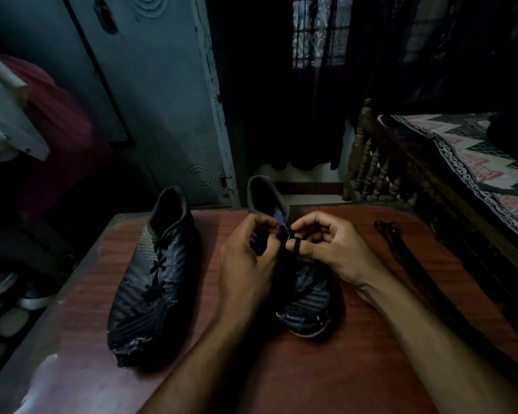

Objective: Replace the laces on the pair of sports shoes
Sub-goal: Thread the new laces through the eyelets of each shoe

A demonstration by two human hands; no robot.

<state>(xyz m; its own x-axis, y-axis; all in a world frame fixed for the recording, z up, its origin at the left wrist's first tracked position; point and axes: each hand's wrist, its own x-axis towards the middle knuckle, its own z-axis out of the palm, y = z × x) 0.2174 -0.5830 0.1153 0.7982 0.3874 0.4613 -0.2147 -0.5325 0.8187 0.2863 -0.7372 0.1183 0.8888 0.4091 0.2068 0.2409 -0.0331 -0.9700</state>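
Two dark sports shoes stand side by side on a reddish wooden table, toes toward the person, and the work is on the right shoe, which lies directly under both hands. The left shoe sits just beside the left forearm, untouched, with its lace criss-crossed through the eyelets. The left hand has its fingers curled in near the tongue and seems to pinch a dark lace, though the dim light makes the exact hold uncertain; the right hand pinches the same lace close by, with a loop of it wound round one finger. This looks like lacing or unlacing at the upper eyelets — which of the two cannot be told from this view. A loose black lace lies stretched along the table's right side, well apart from the hands. The next move probably calls for steady tension and a fine fingertip grip to pass the lace end through a small, barely visible eyelet.
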